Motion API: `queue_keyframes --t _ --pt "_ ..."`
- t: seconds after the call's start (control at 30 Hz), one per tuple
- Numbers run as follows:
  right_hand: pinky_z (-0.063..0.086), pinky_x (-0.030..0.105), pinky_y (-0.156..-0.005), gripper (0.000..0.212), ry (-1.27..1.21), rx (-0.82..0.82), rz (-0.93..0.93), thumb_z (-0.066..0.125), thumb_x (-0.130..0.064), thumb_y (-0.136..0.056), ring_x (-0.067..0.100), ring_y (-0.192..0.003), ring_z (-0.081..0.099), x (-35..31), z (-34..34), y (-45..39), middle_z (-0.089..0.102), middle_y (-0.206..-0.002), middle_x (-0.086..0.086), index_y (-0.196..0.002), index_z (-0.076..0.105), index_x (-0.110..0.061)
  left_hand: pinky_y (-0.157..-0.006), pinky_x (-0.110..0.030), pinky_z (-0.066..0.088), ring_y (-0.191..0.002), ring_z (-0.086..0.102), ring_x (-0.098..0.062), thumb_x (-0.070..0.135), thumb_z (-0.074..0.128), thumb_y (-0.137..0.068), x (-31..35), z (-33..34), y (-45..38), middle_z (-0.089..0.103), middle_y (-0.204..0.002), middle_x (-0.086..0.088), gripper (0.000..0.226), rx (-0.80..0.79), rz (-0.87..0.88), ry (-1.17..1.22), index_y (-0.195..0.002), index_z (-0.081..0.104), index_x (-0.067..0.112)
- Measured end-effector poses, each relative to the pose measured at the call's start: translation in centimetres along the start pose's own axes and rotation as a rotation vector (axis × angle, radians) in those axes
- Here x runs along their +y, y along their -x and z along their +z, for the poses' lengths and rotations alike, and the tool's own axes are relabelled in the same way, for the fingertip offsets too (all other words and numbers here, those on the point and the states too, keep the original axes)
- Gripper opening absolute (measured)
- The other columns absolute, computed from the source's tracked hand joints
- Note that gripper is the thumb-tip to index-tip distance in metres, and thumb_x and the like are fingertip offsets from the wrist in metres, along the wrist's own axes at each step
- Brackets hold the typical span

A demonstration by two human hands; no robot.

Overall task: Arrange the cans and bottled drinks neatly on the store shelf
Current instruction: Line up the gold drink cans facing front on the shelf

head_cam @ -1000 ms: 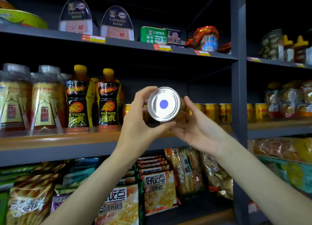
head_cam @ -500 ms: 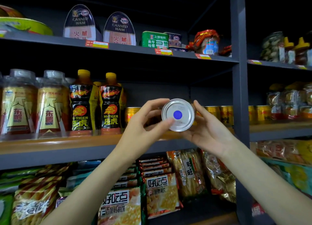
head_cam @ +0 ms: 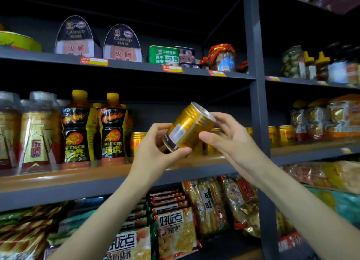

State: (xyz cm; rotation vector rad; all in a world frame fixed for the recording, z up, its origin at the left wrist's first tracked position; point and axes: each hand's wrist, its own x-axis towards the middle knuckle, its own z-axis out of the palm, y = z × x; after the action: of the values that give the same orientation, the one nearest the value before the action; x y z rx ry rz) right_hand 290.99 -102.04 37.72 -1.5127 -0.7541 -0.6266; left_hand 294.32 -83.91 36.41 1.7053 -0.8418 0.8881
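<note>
A gold drink can (head_cam: pixel 187 127) is tilted in the air in front of the middle shelf (head_cam: pixel 78 176), its silver end up and to the right. My left hand (head_cam: pixel 155 148) grips its lower end, thumb underneath. My right hand (head_cam: pixel 228 138) holds its upper end, fingers round the rim. Behind the hands, a row of matching gold cans (head_cam: pixel 137 142) stands on the shelf and carries on past the post (head_cam: pixel 280 136). Two Hi-Tiger bottles (head_cam: pixel 78 131) with yellow caps stand to the left.
Clear-lidded bottles (head_cam: pixel 37 131) stand at the far left of the middle shelf. Canned ham tins (head_cam: pixel 122 44) and jars line the upper shelf. Snack bags (head_cam: pixel 175 234) fill the shelf below. A dark upright post (head_cam: pixel 257 103) divides the shelving.
The can has turned from showing its silver end with a blue dot to showing its gold side, tilted. Both hands have kept hold and shifted slightly right.
</note>
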Motion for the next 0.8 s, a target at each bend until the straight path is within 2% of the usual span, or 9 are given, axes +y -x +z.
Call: queue_keyframes --t 0.07,0.17,0.27,0.37,0.47,0.63,0.7,0.8 --pt "0.053 0.019 -0.078 0.065 0.057 0.04 -0.016 0.074 -0.04 -0.056 0.004 -0.103 0.062 0.2 0.2 0.2 0.062 -0.116 -0.009 -0.116 0.051 -0.03 -0.078 -0.016 0.051 -0.097 0.058 -0.001 0.039 0.081 -0.059 -0.3 0.9 0.1 0.058 -0.107 0.009 0.063 0.024 0.067 -0.157 -0.11 0.046 0.026" --pt "0.055 0.024 -0.081 0.068 0.155 0.091 -0.06 0.077 -0.043 -0.052 0.005 -0.104 0.061 0.3 -0.6 0.2 0.062 -0.114 -0.009 -0.115 0.053 -0.031 -0.08 -0.02 0.052 -0.098 0.058 -0.003 0.037 0.083 -0.06 -0.5 2.4 0.3 0.057 -0.107 0.006 0.061 0.014 0.1 -0.198 -0.106 0.044 0.029" --pt "0.054 0.027 -0.086 0.066 0.251 0.097 -0.151 0.083 -0.035 -0.056 0.006 -0.105 0.06 0.2 -2.9 0.3 0.063 -0.111 -0.01 -0.115 0.055 -0.028 -0.086 -0.024 0.051 -0.104 0.057 -0.003 0.037 0.078 -0.067 -0.4 3.3 -0.2 0.058 -0.111 0.009 0.053 -0.106 0.182 -0.219 -0.109 0.046 0.033" --pt "0.045 0.016 -0.093 0.067 0.571 0.152 -0.382 0.087 -0.028 -0.063 0.005 -0.112 0.053 0.5 -5.6 0.6 0.056 -0.116 -0.015 -0.118 0.049 -0.03 -0.097 -0.028 0.044 -0.112 0.048 -0.003 0.018 0.071 -0.08 -0.4 4.7 -1.1 0.051 -0.118 0.012 0.044 -0.109 0.282 -0.357 -0.119 0.05 0.026" --pt "0.036 0.009 -0.096 0.069 0.716 0.204 -0.547 0.081 -0.029 -0.065 0.011 -0.116 0.049 0.8 -8.4 0.9 0.05 -0.119 -0.012 -0.123 0.043 -0.028 -0.097 -0.022 0.038 -0.112 0.043 -0.001 0.011 0.063 -0.086 0.2 7.0 -1.8 0.047 -0.116 0.014 0.035 0.002 0.259 -0.368 -0.118 0.054 0.021" --pt "0.036 0.012 -0.098 0.069 0.74 0.215 -0.568 0.083 -0.025 -0.068 0.011 -0.118 0.049 1.1 -15.3 0.7 0.052 -0.124 -0.007 -0.125 0.045 -0.025 -0.095 0.0 0.022 -0.115 0.036 0.004 0.008 0.057 -0.088 1.3 13.2 -3.4 0.044 -0.119 0.014 0.032 0.115 0.291 -0.39 -0.117 0.056 0.02" --pt "0.038 0.014 -0.098 0.069 0.705 0.265 -0.519 0.085 -0.022 -0.069 0.006 -0.118 0.048 1.5 -18.9 0.0 0.052 -0.125 -0.005 -0.126 0.046 -0.024 -0.101 -0.007 0.021 -0.12 0.034 0.001 0.014 0.053 -0.089 1.9 16.2 -4.4 0.045 -0.126 0.01 0.03 0.121 0.334 -0.41 -0.118 0.056 0.019" --pt "0.044 0.027 -0.099 0.067 0.61 0.406 -0.413 0.084 -0.02 -0.07 0.01 -0.116 0.05 2.6 -24.9 -1.9 0.051 -0.125 -0.001 -0.125 0.046 -0.022 -0.108 -0.032 0.022 -0.131 0.031 -0.011 0.03 0.041 -0.085 2.2 21.2 -6.2 0.046 -0.136 0.001 0.041 0.122 0.415 -0.503 -0.12 0.057 0.017"
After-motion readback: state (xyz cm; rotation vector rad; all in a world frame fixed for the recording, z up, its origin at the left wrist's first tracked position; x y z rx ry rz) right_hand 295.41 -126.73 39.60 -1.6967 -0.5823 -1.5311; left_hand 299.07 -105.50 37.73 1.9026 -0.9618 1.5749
